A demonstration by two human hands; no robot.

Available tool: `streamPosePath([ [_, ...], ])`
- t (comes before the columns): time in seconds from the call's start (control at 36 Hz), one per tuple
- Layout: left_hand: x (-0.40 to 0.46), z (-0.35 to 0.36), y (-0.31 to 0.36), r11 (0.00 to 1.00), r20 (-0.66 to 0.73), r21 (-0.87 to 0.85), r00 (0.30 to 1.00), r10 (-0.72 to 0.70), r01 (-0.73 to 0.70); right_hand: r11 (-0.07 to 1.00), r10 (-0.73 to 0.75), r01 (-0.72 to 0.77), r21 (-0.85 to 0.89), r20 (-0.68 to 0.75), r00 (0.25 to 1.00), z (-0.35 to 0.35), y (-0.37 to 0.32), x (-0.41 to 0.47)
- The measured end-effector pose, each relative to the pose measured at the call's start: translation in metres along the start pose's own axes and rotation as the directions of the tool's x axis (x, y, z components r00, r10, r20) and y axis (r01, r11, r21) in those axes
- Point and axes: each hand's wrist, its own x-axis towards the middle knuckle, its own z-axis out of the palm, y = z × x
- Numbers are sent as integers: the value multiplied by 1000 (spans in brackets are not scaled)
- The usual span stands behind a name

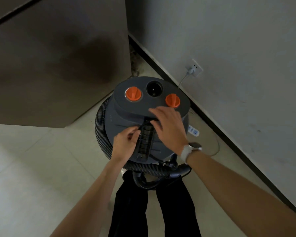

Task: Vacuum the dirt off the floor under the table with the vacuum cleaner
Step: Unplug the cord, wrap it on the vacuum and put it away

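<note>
At the far left we see a tall brown-grey cabinet panel (58,62) standing on the pale tiled floor (24,168). Just right of it, a black ribbed hose (101,132) curls round the left side of the vacuum cleaner (150,106), a dark grey canister machine standing in the corner between the panel and the wall. Our left hand (126,142) rests on the canister top, its grip closed, fingers curled and pinching the thin black cord (143,124) beside the black ribbed handle (144,141). On the lid sit two orange knobs (133,94), with a round black port (154,88) between them. Our right hand (169,127), a wristwatch (190,150) on its wrist, lies over the far end of the handle with fingers spread and relaxed, its grip open. Further right, a white power strip (193,131) lies on the floor against the dark skirting, and a grey plug (190,70) sits in the white wall socket (196,67). We can read no writing anywhere.
</note>
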Motion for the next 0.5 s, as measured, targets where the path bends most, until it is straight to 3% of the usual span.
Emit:
streamPosePath([
  [0.08,4,1,4,1000,19,1,1000,2,-2,997,72,-67,44,-108,992,-4,6,-45],
  [0.17,6,0,-4,995,48,-59,996,-78,80,997,72,-73,-16,-16,997,-1,14,-85],
  [0.25,4,-1,-15,926,52,-207,948,-313,317,991,104,-98,-96,58,993,4,16,-104],
  [0.31,-2,0,-21,887,3,-219,910,-415,406,983,93,-62,-173,176,980,10,15,-114],
  [0.42,-12,-5,-22,944,-82,151,956,-283,293,946,156,-37,-322,351,923,19,13,-125],
  [0.5,-6,-10,-17,928,-9,276,966,-258,250,909,150,8,-418,345,926,25,15,-123],
])
